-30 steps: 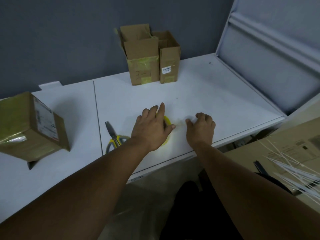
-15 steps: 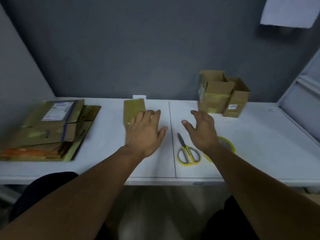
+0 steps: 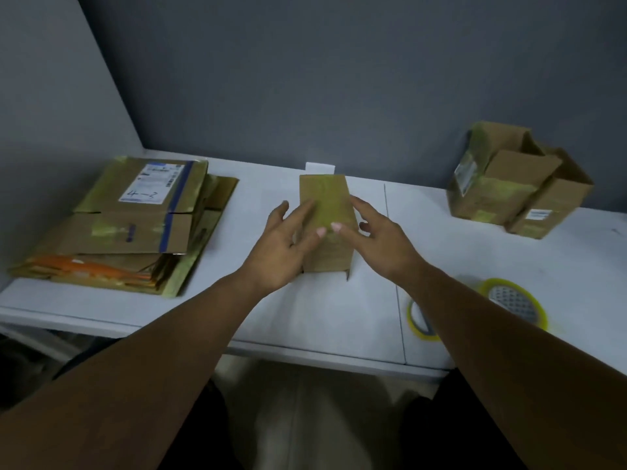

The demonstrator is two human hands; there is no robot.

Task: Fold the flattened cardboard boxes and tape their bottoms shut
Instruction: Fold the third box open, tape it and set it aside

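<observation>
Head view: a small box (image 3: 325,212) stands at frame centre on the white table (image 3: 475,262), its upper face yellowish, prob. already taped. The left hand (image 3: 283,247) lies flat-fingered on the box's left half, thumb spread off to the left. The right hand (image 3: 376,237) comes in from the right with its fingers straight too, tips on the upper face. Neither hand grips anything; both are open. The frame is soft, so whether they press or only touch is hard to tell.

A stack of flat boxes (image 3: 135,225) lies at left and two made-up boxes (image 3: 509,188) at upper right. A tape roll (image 3: 513,304) and scissors (image 3: 418,319) sit at lower right, the scissors partly under the forearm.

To do this step well: run the flat fingers along the seam w/ even pressure so the tape sticks, and steady the walls so the box doesn't tip.
</observation>
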